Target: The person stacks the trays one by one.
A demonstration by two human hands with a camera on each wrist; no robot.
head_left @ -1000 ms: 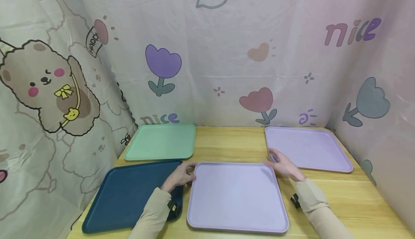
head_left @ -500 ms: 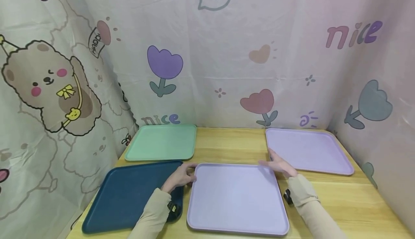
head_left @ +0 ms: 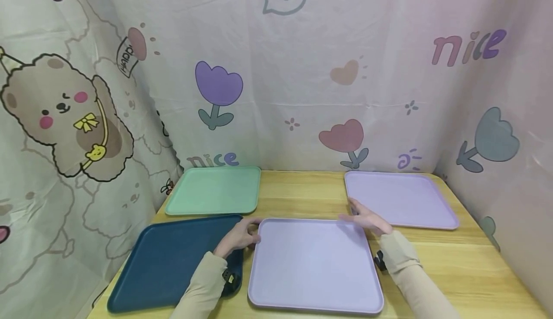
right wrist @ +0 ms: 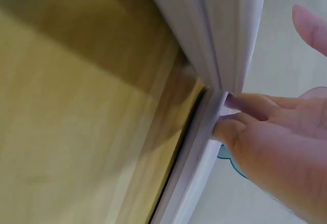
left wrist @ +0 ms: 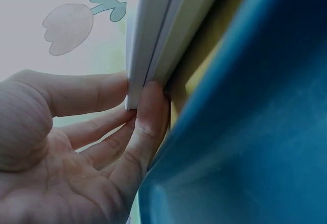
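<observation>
A lilac tray (head_left: 315, 266) lies at the front middle of the table. Its side shows two layers split by a thin line in both wrist views. My left hand (head_left: 236, 238) grips its far left corner; in the left wrist view the thumb (left wrist: 89, 92) presses the rim and the index finger (left wrist: 149, 114) sits against the lower layer. My right hand (head_left: 367, 220) is at its far right corner, thumb spread over the tray. The right fingers (right wrist: 232, 127) touch the edge of a second lilac tray (head_left: 402, 199) at the back right.
A dark blue tray (head_left: 173, 261) lies at the front left, partly under my left forearm. Behind it a mint green tray (head_left: 216, 190) lies at the back left. The wooden table (head_left: 302, 189) meets a printed curtain (head_left: 285, 93) behind and at both sides.
My right hand has moved a little left, and the back right lilac tray has shifted slightly left with it. The left hand and the front lilac tray have stayed put.
</observation>
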